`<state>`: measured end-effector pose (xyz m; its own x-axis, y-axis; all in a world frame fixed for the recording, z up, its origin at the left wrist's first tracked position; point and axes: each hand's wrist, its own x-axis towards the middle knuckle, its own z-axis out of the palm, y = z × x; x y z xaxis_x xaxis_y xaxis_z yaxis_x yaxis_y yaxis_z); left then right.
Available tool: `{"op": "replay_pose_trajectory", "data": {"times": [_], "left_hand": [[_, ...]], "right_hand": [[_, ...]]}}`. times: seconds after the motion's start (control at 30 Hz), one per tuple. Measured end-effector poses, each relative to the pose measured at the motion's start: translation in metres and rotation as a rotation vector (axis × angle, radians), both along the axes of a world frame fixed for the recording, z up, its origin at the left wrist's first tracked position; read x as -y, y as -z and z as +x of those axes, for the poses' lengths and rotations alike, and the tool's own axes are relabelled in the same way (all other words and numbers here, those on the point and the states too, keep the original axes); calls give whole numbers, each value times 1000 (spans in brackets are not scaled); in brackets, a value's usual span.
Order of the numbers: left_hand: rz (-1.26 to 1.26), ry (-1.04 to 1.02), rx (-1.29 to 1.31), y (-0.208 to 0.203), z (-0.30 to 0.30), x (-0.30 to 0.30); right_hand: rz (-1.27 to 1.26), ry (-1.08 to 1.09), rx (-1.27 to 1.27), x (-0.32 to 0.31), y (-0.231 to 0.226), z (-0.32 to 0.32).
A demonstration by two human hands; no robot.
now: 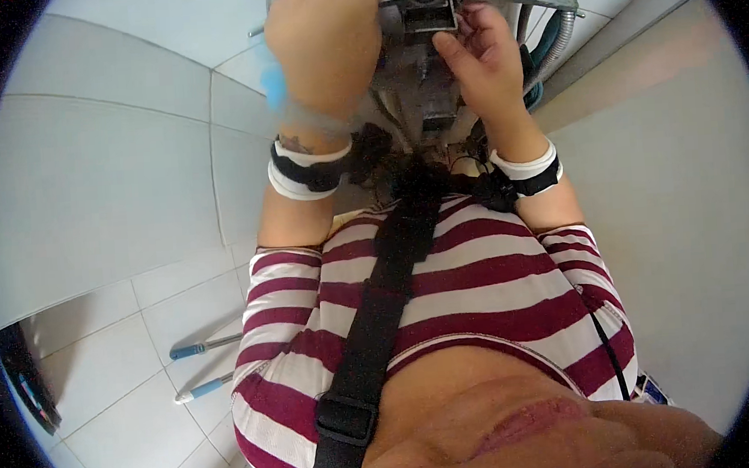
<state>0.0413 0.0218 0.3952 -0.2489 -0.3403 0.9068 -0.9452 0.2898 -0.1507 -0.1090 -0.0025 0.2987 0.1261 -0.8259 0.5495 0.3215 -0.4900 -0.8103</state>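
Metal unit [430,25] touched by both raised hands

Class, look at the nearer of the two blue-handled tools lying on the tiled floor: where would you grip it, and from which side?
Probably grip the nearer blue-handled tool by its blue handle, the thicker end pointing toward the person. It lies flat on the tiled floor, so come from above, fingers closing across the handle. The thin metal shaft gives less hold.
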Motion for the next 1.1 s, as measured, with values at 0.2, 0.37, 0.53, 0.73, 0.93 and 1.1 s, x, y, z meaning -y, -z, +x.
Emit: {"op": "replay_pose_trajectory", "data": {"times": [0.2, 0.37, 0.53, 0.73, 0.93, 1.1], "left_hand": [[82, 3, -14, -7, 4, -7], [244, -127, 32, 2, 1, -9], [94, -83, 89, -1, -1, -16], [36, 37, -14, 13, -8, -8], [158, 56, 12, 3, -13, -17], [148, 12, 85, 12, 0, -9]], "right_hand": [[-157, 225, -365, 7, 1, -19], [-346, 371, -562, 5, 5, -28], [-141, 231, -399, 9, 8, -23], [-141, 187, -345, 8, -2, -34], [-59, 230, -357, 0, -5, -33], [-73, 259, -316, 3, 0, -32]]}}
